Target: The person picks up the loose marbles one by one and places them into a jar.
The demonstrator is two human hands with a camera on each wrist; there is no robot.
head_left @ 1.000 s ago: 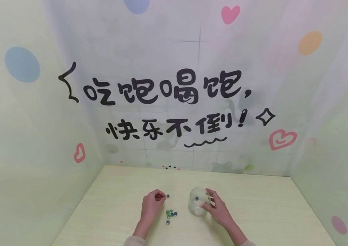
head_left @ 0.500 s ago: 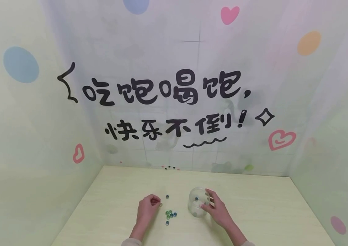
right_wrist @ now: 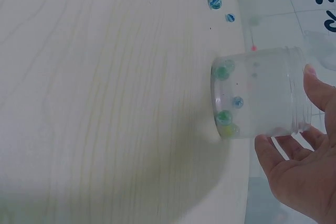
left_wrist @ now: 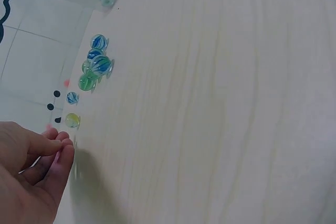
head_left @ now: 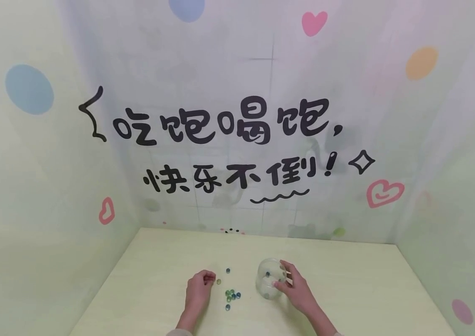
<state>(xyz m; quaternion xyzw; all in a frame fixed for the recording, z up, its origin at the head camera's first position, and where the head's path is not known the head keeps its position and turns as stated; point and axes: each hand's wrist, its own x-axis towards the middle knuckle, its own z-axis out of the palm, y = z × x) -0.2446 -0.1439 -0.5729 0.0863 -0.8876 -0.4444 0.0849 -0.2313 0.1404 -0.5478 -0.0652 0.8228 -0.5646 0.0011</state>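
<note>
My left hand (head_left: 198, 291) is just left of a yellowish marble (head_left: 218, 281) on the table, its fingertips close by. Its thumb meets the curled fingers in the left wrist view; whether anything sits between them is hidden. My right hand (head_left: 298, 290) grips a clear jar (right_wrist: 262, 90) near its rim, thumb on one side and fingers on the other. Green, blue and yellow marbles show through the jar's wall near its base. Between the hands lies a cluster of green and blue marbles (head_left: 231, 295), with single blue marbles behind (head_left: 227, 270) and in front (head_left: 227, 307).
The pale wood-grain table (head_left: 346, 266) ends at a light backdrop (head_left: 220, 70) with printed black characters. Side walls (head_left: 19, 186) stand to the left and right.
My left hand has drawn back leftward and toward me from the rear blue marble. A yellowish marble now lies apart from its fingertips. My right hand keeps holding the jar in place.
</note>
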